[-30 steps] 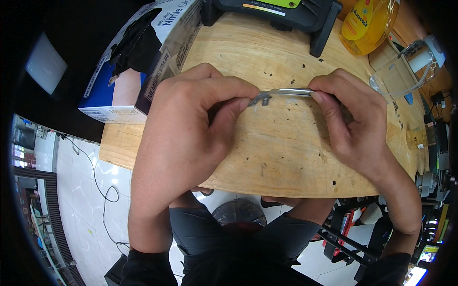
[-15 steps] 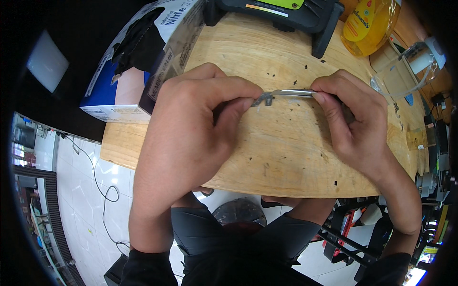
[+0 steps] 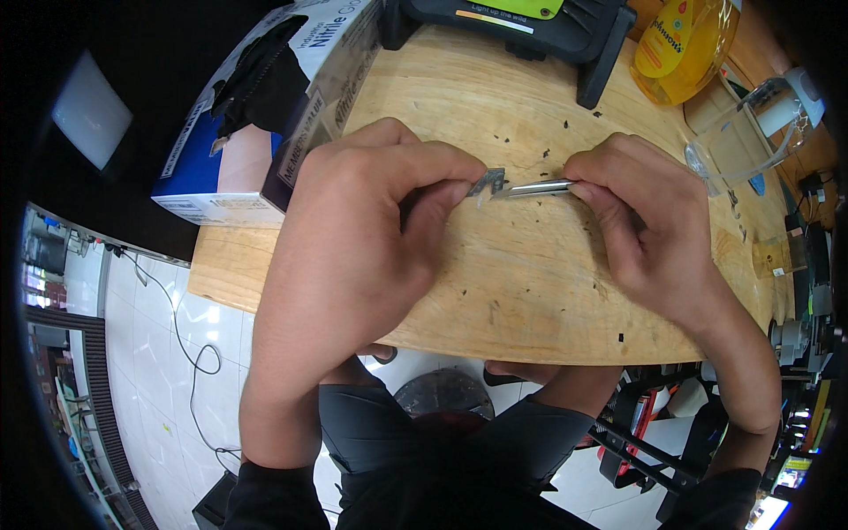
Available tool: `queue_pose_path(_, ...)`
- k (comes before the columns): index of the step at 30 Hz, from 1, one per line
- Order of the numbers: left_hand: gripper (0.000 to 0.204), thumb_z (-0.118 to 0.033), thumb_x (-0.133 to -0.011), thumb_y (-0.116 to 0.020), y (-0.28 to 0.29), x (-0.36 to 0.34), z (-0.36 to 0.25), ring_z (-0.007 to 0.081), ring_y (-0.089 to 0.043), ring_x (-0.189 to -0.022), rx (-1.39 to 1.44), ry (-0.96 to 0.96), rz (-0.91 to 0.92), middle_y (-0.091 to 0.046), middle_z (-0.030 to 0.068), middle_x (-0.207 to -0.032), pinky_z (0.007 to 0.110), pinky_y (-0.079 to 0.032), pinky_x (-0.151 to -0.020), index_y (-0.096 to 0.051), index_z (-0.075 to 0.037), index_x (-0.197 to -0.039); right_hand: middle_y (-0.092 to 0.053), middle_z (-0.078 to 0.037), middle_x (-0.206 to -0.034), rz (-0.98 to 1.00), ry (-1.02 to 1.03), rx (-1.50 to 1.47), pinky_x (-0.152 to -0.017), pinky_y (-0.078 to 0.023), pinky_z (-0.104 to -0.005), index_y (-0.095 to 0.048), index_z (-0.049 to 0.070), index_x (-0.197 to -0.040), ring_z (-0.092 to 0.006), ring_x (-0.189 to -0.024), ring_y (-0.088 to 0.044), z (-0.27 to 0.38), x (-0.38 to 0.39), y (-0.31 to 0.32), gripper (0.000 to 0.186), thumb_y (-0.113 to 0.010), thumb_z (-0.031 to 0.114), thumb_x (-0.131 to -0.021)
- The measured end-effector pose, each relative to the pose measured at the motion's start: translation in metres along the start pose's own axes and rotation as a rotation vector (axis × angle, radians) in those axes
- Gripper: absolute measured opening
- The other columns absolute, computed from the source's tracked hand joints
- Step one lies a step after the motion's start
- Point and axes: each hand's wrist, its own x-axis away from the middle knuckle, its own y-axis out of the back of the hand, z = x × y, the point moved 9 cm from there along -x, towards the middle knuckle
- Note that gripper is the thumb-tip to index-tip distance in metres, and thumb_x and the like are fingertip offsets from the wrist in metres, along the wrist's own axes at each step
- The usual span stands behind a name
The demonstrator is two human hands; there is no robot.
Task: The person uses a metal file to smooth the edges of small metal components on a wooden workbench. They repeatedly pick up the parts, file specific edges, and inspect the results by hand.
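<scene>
Between the thumb and forefinger of my left hand (image 3: pixel 358 221) is a small grey plastic part (image 3: pixel 497 176), with its notched end sticking out to the right. My right hand (image 3: pixel 658 216) is closed in a pinch around a slim silver craft knife (image 3: pixel 539 188). The knife's narrow tip points left and sits just below the part's free end; whether they touch I cannot tell. Both hands are held over the wooden table (image 3: pixel 495 300). My left fingers hide the other end of the part.
A glove box (image 3: pixel 305 141) with black material poking out stands at the left. A black stand (image 3: pixel 565 35) is at the back, near a yellow bottle (image 3: pixel 685 49). A clear container (image 3: pixel 742 141) stands at the right. Dark scraps (image 3: pixel 545 154) dot the tabletop.
My right hand has shifted slightly left and down. The knife tip has come off the part's upper edge to a spot below its end. My left hand stays nearly still.
</scene>
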Motion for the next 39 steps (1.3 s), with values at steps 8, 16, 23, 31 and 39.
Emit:
queue_pose_path(8,0.017,0.005,-0.088,-0.076,-0.0008,-0.0002,-0.0006,0.0181,-0.067,-0.072,0.015,-0.017,-0.011,-0.071,0.0105,-0.085,0.030,-0.051,-0.065,-0.081,-0.001,-0.103,-0.062,-0.016,-0.081,-0.057,-0.057,0.032,-0.064,-0.050,-0.0407,-0.069,0.000,-0.097,-0.0350,-0.072,-0.063,-0.0027,0.0041,0.0058,0.011,-0.071,-0.004,-0.087)
queue_pose_path(16,0.017,0.004,-0.088,-0.076,-0.0016,0.0002,-0.0008,0.0178,-0.067,-0.071,0.020,-0.013,0.000,-0.071,0.0110,-0.085,0.029,-0.051,-0.064,-0.081,-0.002,-0.103,-0.063,-0.015,-0.080,-0.057,-0.077,0.024,-0.063,-0.050,-0.0407,-0.069,-0.001,-0.097,-0.0343,-0.070,-0.063,-0.0030,0.0036,0.0044,0.009,-0.071,-0.003,-0.089)
queue_pose_path(23,0.018,0.005,-0.087,-0.076,-0.0015,0.0005,-0.0021,0.0182,-0.067,-0.070,0.035,-0.048,-0.014,-0.071,0.0108,-0.084,0.030,-0.051,-0.063,-0.081,-0.001,-0.103,-0.063,-0.015,-0.080,-0.036,-0.054,-0.001,-0.063,-0.049,-0.0390,-0.069,-0.002,-0.098,-0.0332,-0.070,-0.063,-0.0036,0.0033,0.0020,0.008,-0.069,-0.004,-0.090)
queue_pose_path(31,0.017,0.005,-0.087,-0.077,-0.0013,0.0008,-0.0017,0.0190,-0.067,-0.070,0.015,-0.023,-0.027,-0.071,0.0109,-0.083,0.030,-0.051,-0.064,-0.080,-0.001,-0.102,-0.064,-0.016,-0.083,0.014,-0.056,0.016,-0.066,-0.051,-0.0412,-0.069,0.000,-0.098,-0.0360,-0.074,-0.065,-0.0015,0.0024,0.0009,0.009,-0.070,-0.002,-0.089)
queue_pose_path(39,0.017,0.005,-0.087,-0.076,-0.0007,-0.0006,-0.0028,0.0209,-0.068,-0.072,-0.005,-0.044,-0.010,-0.071,0.0119,-0.084,0.031,-0.052,-0.065,-0.080,-0.001,-0.102,-0.063,-0.016,-0.082,-0.050,-0.080,0.022,-0.065,-0.051,-0.0407,-0.069,0.000,-0.098,-0.0355,-0.073,-0.065,-0.0031,0.0035,0.0046,0.010,-0.070,-0.003,-0.089)
